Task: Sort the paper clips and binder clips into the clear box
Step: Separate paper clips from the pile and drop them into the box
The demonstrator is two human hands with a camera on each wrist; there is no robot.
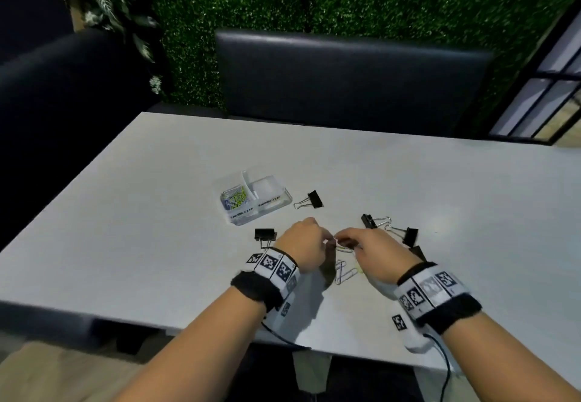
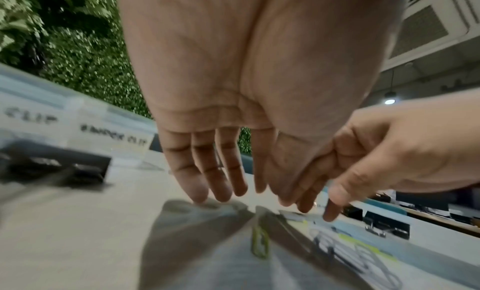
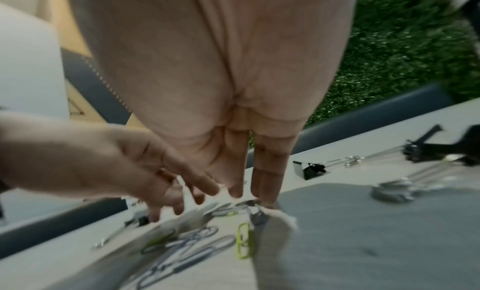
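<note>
The clear box stands mid-table; its left compartment holds coloured paper clips, while the right one looks empty. Several loose paper clips lie between my hands, among them a green clip. My left hand points straight fingers down at the table. My right hand does the same, and its fingertips touch a silver clip. Black binder clips lie around: one right of the box, one by my left wrist, and two beyond my right hand.
The white table has open surface to the left and far right. A dark chair back stands behind the far edge, in front of a green hedge wall. The near table edge lies just under my forearms.
</note>
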